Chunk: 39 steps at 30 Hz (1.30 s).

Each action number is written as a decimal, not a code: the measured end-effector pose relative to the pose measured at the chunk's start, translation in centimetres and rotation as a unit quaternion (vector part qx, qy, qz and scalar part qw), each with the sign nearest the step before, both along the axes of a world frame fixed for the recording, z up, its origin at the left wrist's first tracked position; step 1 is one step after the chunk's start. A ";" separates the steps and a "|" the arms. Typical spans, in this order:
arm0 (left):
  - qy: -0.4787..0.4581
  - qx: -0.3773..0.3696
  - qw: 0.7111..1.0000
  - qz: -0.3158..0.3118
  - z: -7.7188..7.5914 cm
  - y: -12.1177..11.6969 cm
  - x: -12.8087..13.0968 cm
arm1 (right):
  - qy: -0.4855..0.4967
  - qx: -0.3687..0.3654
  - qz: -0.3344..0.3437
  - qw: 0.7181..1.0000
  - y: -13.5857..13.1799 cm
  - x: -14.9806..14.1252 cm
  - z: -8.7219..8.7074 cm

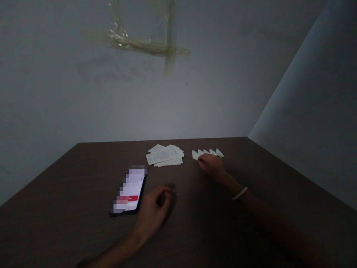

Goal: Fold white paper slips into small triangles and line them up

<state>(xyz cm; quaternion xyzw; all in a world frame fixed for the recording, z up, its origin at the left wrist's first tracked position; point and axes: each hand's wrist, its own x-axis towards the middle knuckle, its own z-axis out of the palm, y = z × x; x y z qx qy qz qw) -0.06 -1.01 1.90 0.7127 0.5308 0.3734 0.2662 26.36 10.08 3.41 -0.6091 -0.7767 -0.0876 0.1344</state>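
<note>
My right hand point(211, 164) reaches across the dark wooden table point(69, 193) with its fingers curled at the near edge of a row of small folded white paper pieces point(212, 152). Whether it grips one I cannot make out. A pale bracelet point(240, 193) sits on that wrist. My left hand point(154, 212) rests on the table nearer me, its fingers loosely curled, just right of a lit phone point(129, 191). It holds nothing that I can see. A loose stack of white paper slips point(165, 155) lies left of the folded row.
The table stands in a corner, with grey walls point(83, 93) behind and at the right point(312, 123). Strips of yellowed tape point(145, 44) cling to the back wall. The room is dim.
</note>
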 end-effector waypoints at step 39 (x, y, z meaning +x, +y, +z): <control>-0.044 0.015 0.999 -0.008 -0.2 -0.5 -0.4 | -0.040 -0.013 0.276 0.960 5.8 -12.7 0.9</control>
